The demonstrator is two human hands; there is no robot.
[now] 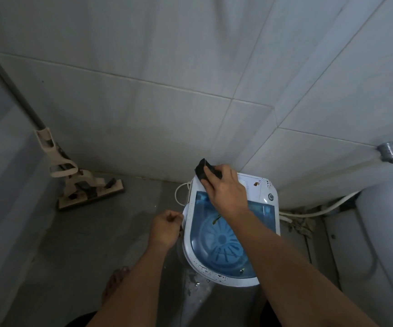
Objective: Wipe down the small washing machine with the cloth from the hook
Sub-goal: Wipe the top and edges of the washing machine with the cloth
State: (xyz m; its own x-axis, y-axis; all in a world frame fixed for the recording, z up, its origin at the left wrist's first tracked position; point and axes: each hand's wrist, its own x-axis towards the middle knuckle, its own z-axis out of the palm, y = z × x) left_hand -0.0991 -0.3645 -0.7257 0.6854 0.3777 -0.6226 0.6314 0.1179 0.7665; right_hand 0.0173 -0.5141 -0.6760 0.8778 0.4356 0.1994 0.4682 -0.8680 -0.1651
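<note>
My bare foot (pixel 116 283) stands on the wet grey floor (pixel 77 244), nearest to me, just left of my left forearm. My left hand (pixel 166 228) is curled into a loose fist against the left side of the small washing machine (pixel 226 278), its fingers (pixel 175 217) closed at the machine's left edge; I cannot tell whether they pinch anything. The machine stands on the floor close to the tiled wall (pixel 143 102), its blue see-through lid (pixel 214 239) shut. My right hand (pixel 226 192) reaches across the lid to the far left corner of the machine's top, fingers pressed down on and gripping a dark cloth (pixel 201 169) whose end sticks up past the corner. Farther left, a mop (pixel 79 182) leans by the wall. A white hose (pixel 318 212) runs along the floor at right.
</note>
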